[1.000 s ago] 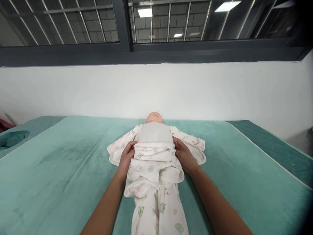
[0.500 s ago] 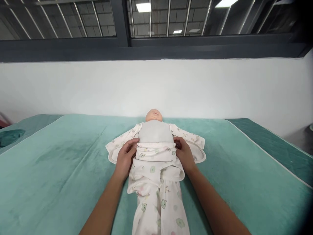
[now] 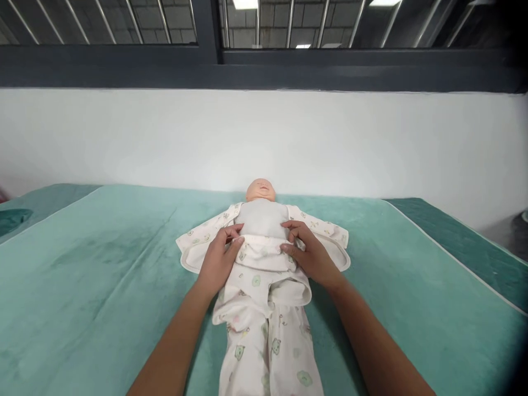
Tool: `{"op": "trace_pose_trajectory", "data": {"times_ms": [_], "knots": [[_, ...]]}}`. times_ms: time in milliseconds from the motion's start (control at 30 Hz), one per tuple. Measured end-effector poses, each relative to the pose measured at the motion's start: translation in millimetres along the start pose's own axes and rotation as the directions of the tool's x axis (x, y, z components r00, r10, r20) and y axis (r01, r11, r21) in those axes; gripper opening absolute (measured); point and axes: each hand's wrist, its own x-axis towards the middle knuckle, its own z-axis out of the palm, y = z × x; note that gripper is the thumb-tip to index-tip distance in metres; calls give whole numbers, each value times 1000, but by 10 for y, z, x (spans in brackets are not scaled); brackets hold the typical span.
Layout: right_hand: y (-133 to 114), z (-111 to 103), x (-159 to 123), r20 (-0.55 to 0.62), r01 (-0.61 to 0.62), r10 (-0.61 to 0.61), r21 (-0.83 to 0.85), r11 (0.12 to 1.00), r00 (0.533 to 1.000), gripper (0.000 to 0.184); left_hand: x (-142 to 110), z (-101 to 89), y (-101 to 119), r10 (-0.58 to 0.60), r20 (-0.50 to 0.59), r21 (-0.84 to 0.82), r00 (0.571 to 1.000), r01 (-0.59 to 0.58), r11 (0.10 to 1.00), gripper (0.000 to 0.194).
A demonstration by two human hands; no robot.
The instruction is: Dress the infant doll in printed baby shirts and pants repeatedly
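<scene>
A baby doll [image 3: 260,190] lies on its back, its grey cloth torso [image 3: 263,216] bare at the chest. Its white printed top [image 3: 206,226] is spread open, with both sleeves out to the sides. White printed baby trousers [image 3: 251,352] cover the legs, and a waistband [image 3: 262,246] of matching cloth crosses the belly. My left hand [image 3: 220,256] pinches the waistband's upper edge at the left, thumb in front. On the opposite side my right hand [image 3: 309,253] has thumb and fingers around the same edge. A loose cloth flap [image 3: 256,283] hangs below the waistband.
A green padded cover [image 3: 124,264] lies under the doll, with darker green strips [image 3: 454,234] at the sides. Behind it rises a white wall [image 3: 264,137] below a dark window frame [image 3: 264,74]. A dark object [image 3: 520,228] is partly visible at the right edge.
Both hands have moved inward from the waist's sides onto the front of the waistband, fingertips nearer each other. The view has tipped slightly downward.
</scene>
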Motion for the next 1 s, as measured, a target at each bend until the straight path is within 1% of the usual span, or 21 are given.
{"op": "trace_pose_trajectory", "data": {"times_ms": [67, 133, 167, 233, 300, 333, 367, 400, 467, 500, 533, 567, 633, 733, 800, 833, 867, 933, 1000], "knots": [[29, 15, 109, -29, 8, -10, -47, 999, 1000, 16, 139, 31, -35, -8, -77, 54, 997, 12, 998, 17], [88, 34, 270, -89, -41, 28, -147, 988, 996, 19, 326, 63, -92, -8, -133, 111, 991, 23, 994, 19], [127, 44, 363, -119, -82, 59, -201, 976, 991, 21, 423, 80, -125, -17, -142, 117, 990, 34, 993, 20], [217, 66, 544, -166, -151, 110, -258, 954, 980, 24, 589, 108, -189, -73, -126, 63, 989, 81, 995, 22], [307, 83, 684, -194, -166, 123, -227, 960, 973, 23, 692, 118, -232, -138, -112, -3, 984, 139, 990, 23], [345, 88, 729, -207, -147, 104, -204, 968, 973, 23, 717, 113, -240, -148, -104, -6, 984, 148, 989, 23], [379, 87, 759, -212, -107, 65, -196, 975, 975, 22, 729, 103, -239, -132, -88, 13, 987, 133, 991, 23], [406, 81, 775, -202, -55, 12, -208, 977, 979, 20, 733, 87, -230, -91, -63, 55, 994, 94, 994, 23], [441, 53, 782, -131, 57, -94, -266, 962, 987, 20, 738, 52, -204, 39, 4, 171, 999, -39, 984, 21], [452, 36, 782, -83, 96, -125, -291, 952, 989, 21, 747, 35, -196, 101, 37, 221, 994, -107, 969, 19], [459, 18, 784, -35, 118, -136, -310, 943, 990, 24, 763, 22, -197, 144, 59, 258, 988, -154, 954, 17], [464, 4, 791, 3, 124, -130, -324, 938, 992, 27, 787, 12, -207, 160, 67, 289, 985, -173, 942, 16], [472, -11, 825, 34, 110, -105, -359, 927, 994, 29, 848, 2, -248, 120, 56, 338, 991, -132, 932, 14], [492, -6, 924, -18, 40, -55, -484, 874, 998, 30, 923, -10, -303, 5, -2, 340, 1000, -4, 941, 20], [518, 4, 996, -63, -18, -20, -555, 832, 998, 30, 925, -29, -291, -34, 19, 286, 999, 27, 958, 28], [532, 7, 1023, -78, -39, -6, -567, 823, 997, 30, 911, -43, -269, -44, 57, 251, 997, 28, 968, 32], [547, 9, 1040, -88, -53, 4, -559, 827, 996, 31, 890, -59, -242, -49, 105, 214, 993, 25, 976, 33], [571, 7, 1041, -94, -53, 8, -488, 871, 996, 30, 847, -94, -184, -46, 181, 142, 982, 20, 990, 31], [579, -3, 1010, -66, -21, -4, -375, 927, 998, 29, 826, -120, -155, -34, 215, 94, 976, 14, 995, 29]]}}
